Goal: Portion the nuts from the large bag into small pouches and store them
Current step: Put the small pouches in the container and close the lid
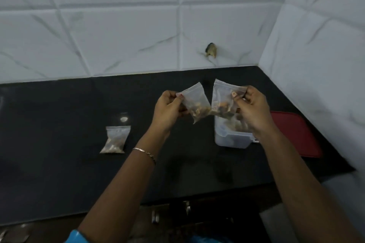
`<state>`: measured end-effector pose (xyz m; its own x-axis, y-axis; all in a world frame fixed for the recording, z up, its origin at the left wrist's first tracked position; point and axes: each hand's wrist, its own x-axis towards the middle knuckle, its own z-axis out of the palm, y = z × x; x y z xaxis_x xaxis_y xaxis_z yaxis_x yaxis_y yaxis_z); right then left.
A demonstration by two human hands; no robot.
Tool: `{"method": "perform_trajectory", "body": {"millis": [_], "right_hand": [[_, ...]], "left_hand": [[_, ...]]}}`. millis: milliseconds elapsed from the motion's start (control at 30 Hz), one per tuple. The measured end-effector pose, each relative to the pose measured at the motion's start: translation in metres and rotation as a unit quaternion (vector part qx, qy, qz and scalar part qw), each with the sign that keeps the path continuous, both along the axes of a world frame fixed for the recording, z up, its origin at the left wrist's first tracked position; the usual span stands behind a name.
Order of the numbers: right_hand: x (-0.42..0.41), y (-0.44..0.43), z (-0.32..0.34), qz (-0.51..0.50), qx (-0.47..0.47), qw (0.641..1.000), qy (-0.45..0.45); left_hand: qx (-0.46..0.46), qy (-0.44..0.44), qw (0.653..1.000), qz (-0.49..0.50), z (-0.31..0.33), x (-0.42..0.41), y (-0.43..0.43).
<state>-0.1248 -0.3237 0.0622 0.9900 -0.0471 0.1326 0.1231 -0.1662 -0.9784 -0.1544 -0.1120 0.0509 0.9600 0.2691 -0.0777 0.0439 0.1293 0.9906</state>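
Note:
My left hand [167,109] pinches the top corner of a small clear pouch [195,100] with nuts in its bottom. My right hand [252,110] grips a second clear pouch of nuts [222,98] by its top edge. Both pouches hang in the air side by side, almost touching, above the black counter [59,124]. Right below the second pouch stands a clear plastic container [232,138] with more nuts or pouches inside, partly hidden by my right hand. A third filled pouch [115,140] lies flat on the counter to the left.
A red lid or mat [298,134] lies on the counter to the right of the container, near the tiled side wall [316,55]. White marble-look tiles form the back wall, with a small dark hole [211,50]. The counter's front edge runs below my forearms.

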Motion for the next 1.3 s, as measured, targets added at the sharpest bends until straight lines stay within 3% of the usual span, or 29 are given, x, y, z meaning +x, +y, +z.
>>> {"method": "perform_trajectory", "body": {"millis": [367, 667, 867, 1033, 1133, 1300], "right_hand": [[0.022, -0.070, -0.018, -0.008, -0.149, 0.989, 0.025], [0.029, -0.066, -0.026, 0.034, -0.284, 0.958, -0.022], [0.035, -0.066, -0.027, 0.042, -0.418, 0.905, -0.069], [0.028, -0.066, -0.025, -0.005, -0.400, 0.909, -0.116], [0.022, -0.065, -0.024, 0.040, -0.403, 0.910, -0.095], [0.022, -0.063, -0.026, 0.096, -0.493, 0.863, -0.050]], "left_hand": [[0.085, 0.040, 0.987, -0.128, -0.005, 0.039, -0.075], [0.238, 0.068, 0.955, -0.165, -0.013, 0.047, -0.077], [0.450, 0.026, 0.876, -0.168, -0.017, 0.049, -0.069], [0.470, -0.028, 0.867, -0.163, -0.022, 0.046, -0.065], [0.497, -0.021, 0.851, -0.172, -0.024, 0.045, -0.066], [0.552, 0.018, 0.815, -0.178, -0.025, 0.046, -0.071]]}}
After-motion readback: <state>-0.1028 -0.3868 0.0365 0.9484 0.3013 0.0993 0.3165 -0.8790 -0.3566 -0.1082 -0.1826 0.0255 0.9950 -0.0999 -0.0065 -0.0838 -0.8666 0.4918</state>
